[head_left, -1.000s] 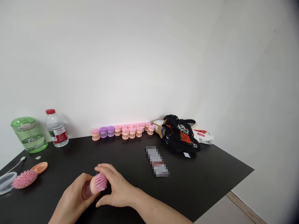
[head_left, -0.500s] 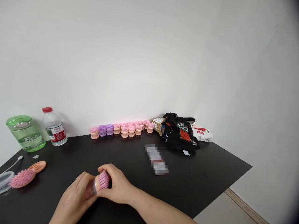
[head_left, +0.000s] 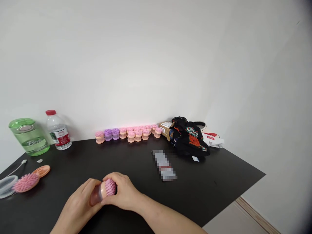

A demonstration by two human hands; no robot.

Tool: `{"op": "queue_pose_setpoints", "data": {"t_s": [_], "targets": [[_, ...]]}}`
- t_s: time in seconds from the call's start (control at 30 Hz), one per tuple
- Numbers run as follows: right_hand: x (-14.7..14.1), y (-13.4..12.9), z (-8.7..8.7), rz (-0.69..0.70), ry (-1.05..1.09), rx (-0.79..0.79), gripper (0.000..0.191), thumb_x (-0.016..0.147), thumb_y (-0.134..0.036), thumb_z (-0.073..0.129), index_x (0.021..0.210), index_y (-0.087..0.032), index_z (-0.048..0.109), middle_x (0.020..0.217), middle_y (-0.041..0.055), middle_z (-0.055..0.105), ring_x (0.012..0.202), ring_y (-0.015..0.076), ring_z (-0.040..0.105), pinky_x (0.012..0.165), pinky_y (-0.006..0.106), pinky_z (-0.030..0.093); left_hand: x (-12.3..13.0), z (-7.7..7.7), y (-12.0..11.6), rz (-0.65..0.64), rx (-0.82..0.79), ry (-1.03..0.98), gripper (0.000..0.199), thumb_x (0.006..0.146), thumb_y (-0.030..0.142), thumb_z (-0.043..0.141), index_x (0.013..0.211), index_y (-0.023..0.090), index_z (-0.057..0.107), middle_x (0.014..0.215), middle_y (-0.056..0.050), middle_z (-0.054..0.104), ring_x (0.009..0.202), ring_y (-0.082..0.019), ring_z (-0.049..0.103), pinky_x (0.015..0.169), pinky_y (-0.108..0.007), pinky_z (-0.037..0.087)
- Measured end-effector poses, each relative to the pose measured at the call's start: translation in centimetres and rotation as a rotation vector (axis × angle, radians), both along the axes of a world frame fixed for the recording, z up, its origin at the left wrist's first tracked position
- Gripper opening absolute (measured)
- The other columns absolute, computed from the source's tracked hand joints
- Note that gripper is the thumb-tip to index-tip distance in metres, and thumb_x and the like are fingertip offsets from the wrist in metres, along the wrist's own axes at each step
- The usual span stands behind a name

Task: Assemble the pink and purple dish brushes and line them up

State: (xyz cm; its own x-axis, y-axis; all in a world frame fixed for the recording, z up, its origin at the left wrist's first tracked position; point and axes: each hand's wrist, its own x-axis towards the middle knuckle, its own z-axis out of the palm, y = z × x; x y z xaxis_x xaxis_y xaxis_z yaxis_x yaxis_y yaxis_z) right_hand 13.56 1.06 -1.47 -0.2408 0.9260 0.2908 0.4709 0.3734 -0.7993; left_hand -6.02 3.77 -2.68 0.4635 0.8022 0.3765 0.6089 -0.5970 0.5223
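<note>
Between my hands, just above the front of the black table, is a small brush [head_left: 104, 189] with pink bristles, a peach collar and a smoky see-through body. It lies tilted on its side, bristles toward the right. My left hand [head_left: 80, 200] is closed round the body end. Thumb and fingers of my right hand [head_left: 123, 191] grip the collar and bristle end from the right. My left fingers hide part of the body. Off to the left lies a larger pink-bristled piece [head_left: 26, 182] with a peach rim, touching an orange oval piece [head_left: 42, 171].
Several small pink and purple brushes [head_left: 115, 134] line the wall. A green jug [head_left: 30, 139] and water bottle [head_left: 58, 133] stand back left, near a clear lid-like piece [head_left: 7, 188]. Back right are a cardboard box [head_left: 165, 130] and black bag [head_left: 187, 139]. A blurred-out item [head_left: 164, 165] lies mid-table.
The camera view has shifted slightly. Both hands keep hold of the brush, which has moved a little to the right in the picture; my grip looks almost the same.
</note>
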Motion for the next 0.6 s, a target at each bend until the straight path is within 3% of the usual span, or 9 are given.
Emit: {"op": "queue_pose_setpoints", "data": {"t_s": [0.13, 0.23, 0.33, 0.47, 0.6], "targets": [[0.3, -0.1, 0.7, 0.108, 0.121, 0.164, 0.049, 0.059, -0.02, 0.089, 0.103, -0.026, 0.067, 0.104, -0.0001, 0.07, 0.101, 0.0194, 0.064, 0.091, 0.031, 0.05, -0.1, 1.4, -0.1, -0.043, -0.273, -0.065, 0.032, 0.069, 0.043, 0.075, 0.093, 0.025, 0.062, 0.082, 0.002, 0.069, 0.069, -0.018, 0.064, 0.063, -0.024, 0.05], [0.8, -0.3, 1.5, 0.174, 0.231, 0.25, 0.04, 0.061, -0.02, 0.087, 0.095, -0.025, 0.067, 0.105, 0.0013, 0.07, 0.102, 0.0188, 0.064, 0.092, 0.032, 0.05, -0.9, 2.2, -0.2, -0.206, -0.57, -0.159, 0.035, 0.065, 0.046, 0.076, 0.088, 0.023, 0.064, 0.075, 0.001, 0.065, 0.062, -0.016, 0.058, 0.056, -0.024, 0.046], [1.2, 0.0, 1.7, 0.091, 0.31, 0.234, 0.042, 0.059, -0.019, 0.087, 0.095, -0.025, 0.065, 0.112, 0.0024, 0.066, 0.104, 0.0196, 0.063, 0.091, 0.033, 0.05, -2.0, 2.7, -0.5, -0.265, -0.826, -0.322, 0.05, 0.062, 0.054, 0.075, 0.1, 0.023, 0.063, 0.07, 0.0, 0.062, 0.054, -0.013, 0.049, 0.048, -0.024, 0.039], [1.4, 0.8, 0.5, -0.187, 0.215, 0.044, 0.048, 0.059, -0.015, 0.085, 0.1, -0.023, 0.061, 0.105, 0.001, 0.061, 0.094, 0.0195, 0.063, 0.084, 0.034, 0.052, -2.5, 3.6, -0.6, -0.154, -0.741, -0.483, 0.055, 0.062, 0.058, 0.073, 0.103, 0.024, 0.061, 0.076, -0.003, 0.065, 0.059, -0.017, 0.054, 0.054, -0.029, 0.046], [1.5, 1.6, -1.0, -0.18, -0.036, 0.011, 0.056, 0.065, -0.012, 0.081, 0.114, -0.024, 0.058, 0.116, 0.0046, 0.059, 0.11, 0.0226, 0.058, 0.098, 0.04, 0.047, -2.1, 3.9, -0.4, -0.017, -0.66, -0.544, 0.052, 0.062, 0.054, 0.078, 0.1, 0.023, 0.059, 0.099, -0.008, 0.068, 0.084, -0.024, 0.064, 0.066, -0.032, 0.052]]}}
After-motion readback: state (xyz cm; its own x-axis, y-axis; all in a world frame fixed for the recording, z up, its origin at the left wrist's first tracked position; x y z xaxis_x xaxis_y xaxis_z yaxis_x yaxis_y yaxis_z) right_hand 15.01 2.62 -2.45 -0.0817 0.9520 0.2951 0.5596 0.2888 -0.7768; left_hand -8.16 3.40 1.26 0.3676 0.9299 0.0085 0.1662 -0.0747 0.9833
